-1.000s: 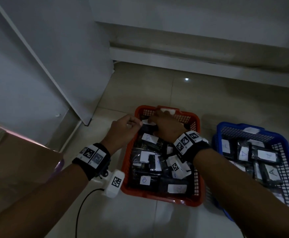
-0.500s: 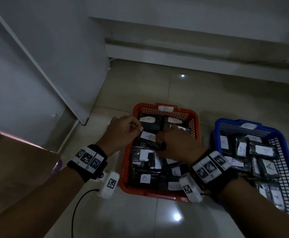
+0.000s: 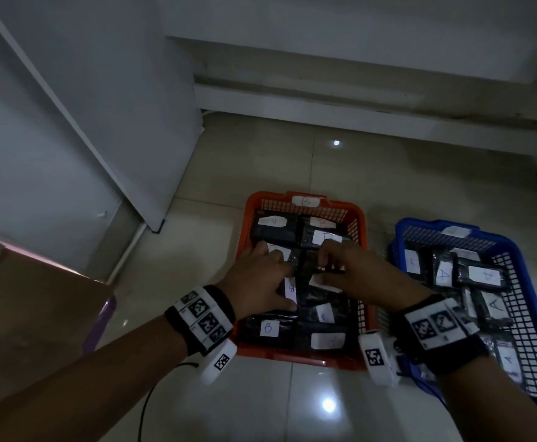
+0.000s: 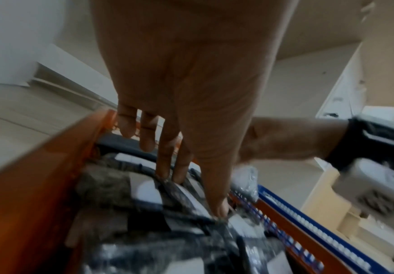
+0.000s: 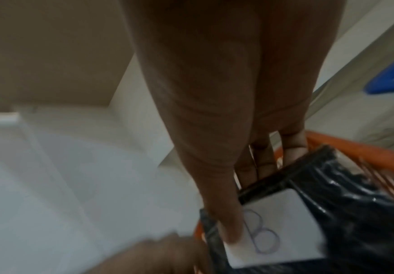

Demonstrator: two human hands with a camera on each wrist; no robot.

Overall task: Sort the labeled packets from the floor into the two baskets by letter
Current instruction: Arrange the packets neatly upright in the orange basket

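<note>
both hands in the orange basket (image 3: 304,357)

left hand (image 3: 257,282) lies flat, fingers straight, on b packets (image 3: 268,328); right hand (image 3: 361,275) pinches a b packet (image 5: 285,231). a packets lie in the blue basket (image 3: 528,317) beside.

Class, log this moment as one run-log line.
left hand: pressing packets | right hand: holding B packet | place: orange basket

— what sort of place is this?
— a dim indoor room, likely a home – glossy floor tiles (image 3: 388,186), plain white wall (image 3: 356,33), white cabinet panel (image 3: 101,106), two plastic baskets (image 3: 299,357) on the floor.
</note>
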